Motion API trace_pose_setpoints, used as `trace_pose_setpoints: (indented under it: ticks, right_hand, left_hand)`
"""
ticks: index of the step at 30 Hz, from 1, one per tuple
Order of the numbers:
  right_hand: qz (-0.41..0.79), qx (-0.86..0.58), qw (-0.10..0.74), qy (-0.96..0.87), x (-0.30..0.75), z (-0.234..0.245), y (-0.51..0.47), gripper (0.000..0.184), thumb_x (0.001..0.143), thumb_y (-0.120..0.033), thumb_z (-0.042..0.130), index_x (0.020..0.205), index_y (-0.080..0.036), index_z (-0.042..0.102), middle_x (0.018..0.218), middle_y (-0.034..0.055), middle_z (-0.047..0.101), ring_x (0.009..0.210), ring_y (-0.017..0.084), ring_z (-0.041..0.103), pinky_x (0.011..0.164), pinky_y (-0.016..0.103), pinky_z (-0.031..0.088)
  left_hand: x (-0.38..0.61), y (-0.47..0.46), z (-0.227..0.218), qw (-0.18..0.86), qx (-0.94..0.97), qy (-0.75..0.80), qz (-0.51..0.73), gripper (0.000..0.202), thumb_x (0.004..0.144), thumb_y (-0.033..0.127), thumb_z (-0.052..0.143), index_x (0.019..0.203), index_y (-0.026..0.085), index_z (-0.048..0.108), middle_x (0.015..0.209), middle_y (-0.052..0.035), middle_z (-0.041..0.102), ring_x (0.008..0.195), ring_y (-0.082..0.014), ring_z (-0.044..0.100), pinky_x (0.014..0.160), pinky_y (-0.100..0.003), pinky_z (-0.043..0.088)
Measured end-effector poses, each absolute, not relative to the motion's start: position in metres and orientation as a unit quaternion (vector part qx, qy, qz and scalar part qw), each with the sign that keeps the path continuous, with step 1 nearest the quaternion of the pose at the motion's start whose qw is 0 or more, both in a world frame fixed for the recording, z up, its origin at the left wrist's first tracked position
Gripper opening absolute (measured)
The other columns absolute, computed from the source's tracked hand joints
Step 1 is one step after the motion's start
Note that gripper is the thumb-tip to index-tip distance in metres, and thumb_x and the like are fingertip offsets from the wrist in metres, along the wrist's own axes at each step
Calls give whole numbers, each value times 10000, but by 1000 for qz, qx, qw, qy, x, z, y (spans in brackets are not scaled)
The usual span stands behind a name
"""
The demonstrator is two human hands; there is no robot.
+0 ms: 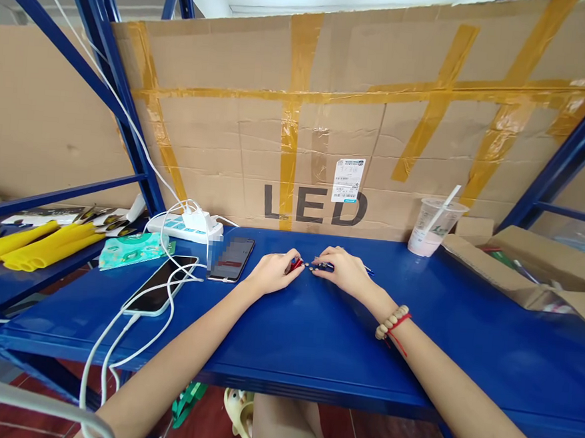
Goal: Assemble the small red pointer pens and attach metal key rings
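Observation:
My left hand (pixel 273 271) is closed with a small red piece (pixel 295 264) pinched between thumb and fingers, its kind too small to tell. Facing it, my right hand (pixel 343 270) has thumb and fingers bent round a thin dark blue item with a metallic look, mostly hidden by the fingers. A slim blue tip (pixel 369 271) shows behind that hand; I cannot tell if it belongs to the same item. In the narrow gap between the fingertips are tiny gold-coloured bits (pixel 310 267). Both hands are low over the blue shelf top (pixel 309 340).
Left of my hands lie a phone (pixel 234 258), a charging phone (pixel 162 283) with looping white cables, a power strip (pixel 192 225) and a tissue pack (pixel 134 251). A plastic cup (pixel 435 227) with a straw and an open cardboard box (pixel 533 276) stand at right. Cardboard (pixel 218 140) walls the back.

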State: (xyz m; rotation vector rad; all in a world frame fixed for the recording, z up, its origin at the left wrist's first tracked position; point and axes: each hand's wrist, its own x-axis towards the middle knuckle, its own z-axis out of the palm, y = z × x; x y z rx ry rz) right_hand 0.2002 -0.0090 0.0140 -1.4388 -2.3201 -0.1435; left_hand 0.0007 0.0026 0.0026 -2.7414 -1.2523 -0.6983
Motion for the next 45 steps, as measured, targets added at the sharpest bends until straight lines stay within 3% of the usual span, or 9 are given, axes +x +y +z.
trace_pose_setpoints:
  ticks: [5, 14, 26, 37, 45]
  right_hand:
    - [-76, -519, 161, -836, 197, 11, -8, 118, 798, -300, 607, 839, -273, 714, 979, 19, 640, 906, 188, 556, 729, 294, 408]
    - [-49, -516, 170, -838, 196, 10, -8, 107, 767, -331, 636, 764, -251, 706, 977, 11, 636, 900, 180, 565, 731, 282, 423]
    - [-23, -519, 156, -840, 193, 3, -5, 141, 831, -244, 560, 896, -245, 685, 1002, 27, 641, 985, 187, 561, 770, 272, 438]
    - [-16, -521, 174, -835, 191, 7, -9, 81, 793, -280, 607, 819, -232, 668, 893, 4, 653, 860, 163, 579, 640, 236, 405]
    - [-10, -538, 307, -785, 188, 24, -20, 155, 807, -336, 551, 786, -249, 678, 844, -28, 667, 641, 96, 583, 529, 210, 348]
  left_hand:
    - [2, 3, 1, 32, -890, -389, -235, 229, 884, 404, 366, 922, 212, 485, 669, 15, 608, 632, -158, 611, 542, -215, 388]
    - [5, -1, 1, 27, -902, -370, -222, 227, 878, 402, 390, 909, 209, 507, 668, 17, 627, 648, -149, 612, 527, -209, 369]
    - [6, 1, -2, 38, -900, -376, -217, 235, 874, 405, 397, 945, 210, 505, 635, 26, 622, 601, -144, 604, 503, -209, 343]
    - [6, 0, -1, 41, -897, -381, -220, 219, 865, 393, 399, 884, 210, 516, 639, 21, 612, 605, -143, 600, 506, -209, 351]
    - [6, 0, 0, 44, -891, -393, -223, 215, 875, 389, 382, 869, 213, 506, 684, 8, 629, 663, -160, 622, 528, -214, 375]
